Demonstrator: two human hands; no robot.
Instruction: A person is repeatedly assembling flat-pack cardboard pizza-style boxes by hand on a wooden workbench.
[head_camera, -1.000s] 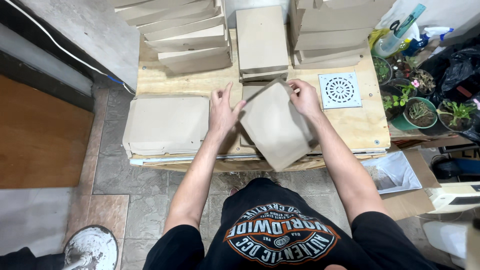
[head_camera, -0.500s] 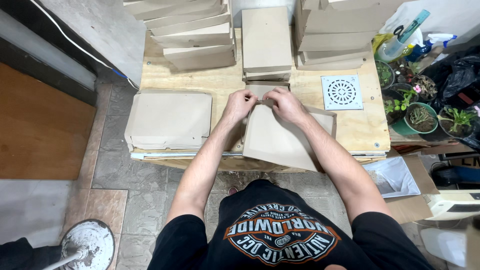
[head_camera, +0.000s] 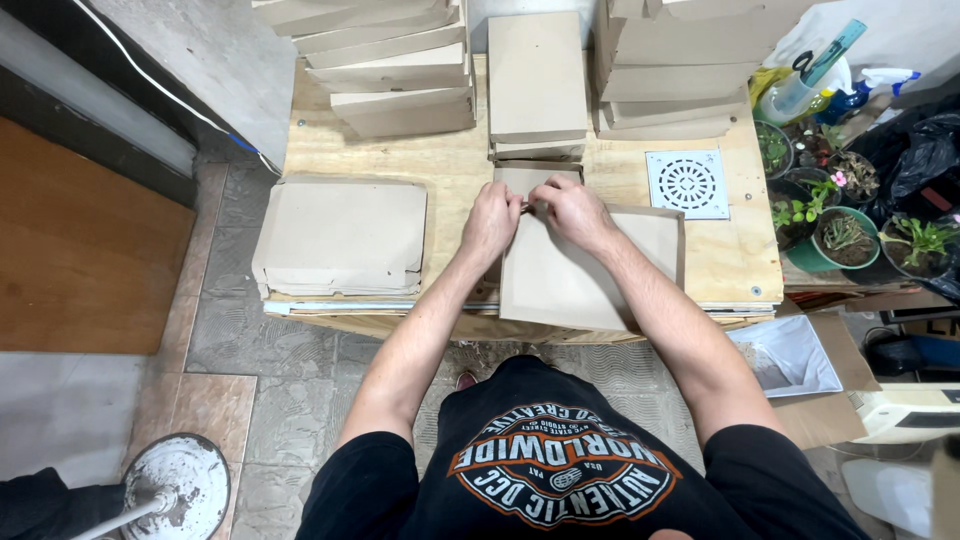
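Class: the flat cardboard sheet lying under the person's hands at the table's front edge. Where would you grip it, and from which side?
Grip the cardboard sheet at its near edge, coming from the person's side: it lies flat, but that edge overhangs the wooden table, so fingers can slip beneath. Both hands now pinch its far edge.

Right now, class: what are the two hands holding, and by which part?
Both the left hand and right hand pinch the far top edge of a flat brown cardboard piece.
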